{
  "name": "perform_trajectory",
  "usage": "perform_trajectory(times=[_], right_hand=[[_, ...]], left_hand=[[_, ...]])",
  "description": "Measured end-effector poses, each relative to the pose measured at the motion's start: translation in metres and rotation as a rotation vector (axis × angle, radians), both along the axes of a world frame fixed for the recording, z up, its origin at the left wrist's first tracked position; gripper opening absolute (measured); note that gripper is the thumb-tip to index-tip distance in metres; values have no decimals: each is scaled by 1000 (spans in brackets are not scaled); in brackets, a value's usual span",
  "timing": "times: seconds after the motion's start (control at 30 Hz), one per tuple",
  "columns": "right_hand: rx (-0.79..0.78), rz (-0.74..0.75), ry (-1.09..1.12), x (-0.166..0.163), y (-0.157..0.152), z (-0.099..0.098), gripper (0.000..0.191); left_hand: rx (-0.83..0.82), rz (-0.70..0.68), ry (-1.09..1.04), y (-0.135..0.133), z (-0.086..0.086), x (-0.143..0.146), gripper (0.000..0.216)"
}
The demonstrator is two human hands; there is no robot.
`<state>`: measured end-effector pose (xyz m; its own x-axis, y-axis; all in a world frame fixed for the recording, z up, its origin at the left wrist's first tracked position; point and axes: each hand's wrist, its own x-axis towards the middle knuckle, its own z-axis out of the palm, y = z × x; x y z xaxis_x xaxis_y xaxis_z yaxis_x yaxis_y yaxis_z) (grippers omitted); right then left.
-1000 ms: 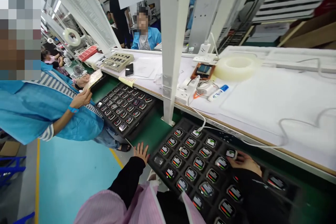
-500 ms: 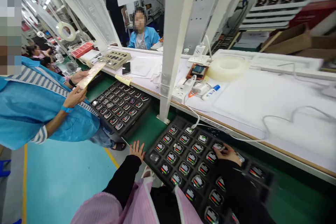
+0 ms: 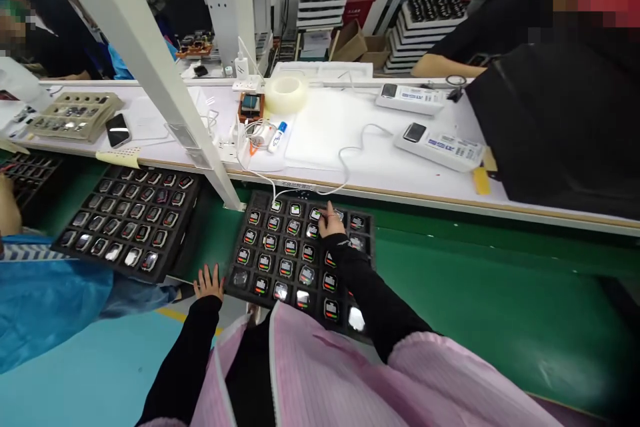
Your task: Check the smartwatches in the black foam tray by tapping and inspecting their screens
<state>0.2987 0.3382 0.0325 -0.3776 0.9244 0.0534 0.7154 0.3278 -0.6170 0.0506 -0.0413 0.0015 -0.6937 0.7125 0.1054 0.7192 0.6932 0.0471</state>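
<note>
A black compartment tray in front of me holds several square smartwatch bodies, most with lit screens showing red, green and white marks. My left hand lies at the tray's left edge, fingers spread, holding nothing. My right hand is over the back row, its thumb and fingers closed at the edge of a lit smartwatch. That watch appears to sit in or just above its compartment. A white cable runs down from the bench to another smartwatch in the back row.
A second watch tray stands to the left, beside a co-worker's blue sleeve. On the white bench lie a tape roll, a marker, a phone and two white boxes. A slanted post rises between the trays.
My view has swung right, bringing the white boxes and another person's dark sleeve into sight. My right hand stays at a watch in the back row; the left stays at the tray edge.
</note>
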Motion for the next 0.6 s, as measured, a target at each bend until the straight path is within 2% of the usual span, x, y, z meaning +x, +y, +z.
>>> perform_trajectory(times=[0.13,0.3,0.6], right_hand=[[67,82,12,-8,-9,-1,73],[116,103,-17,-13,-16,-3,76],[115,132,-105,-9,-20,-10,78]], left_hand=[[-9,2,24,0,-1,0,47],[1,1,27,2,1,0,47],[-52,-17,-1,1,4,-2,49]])
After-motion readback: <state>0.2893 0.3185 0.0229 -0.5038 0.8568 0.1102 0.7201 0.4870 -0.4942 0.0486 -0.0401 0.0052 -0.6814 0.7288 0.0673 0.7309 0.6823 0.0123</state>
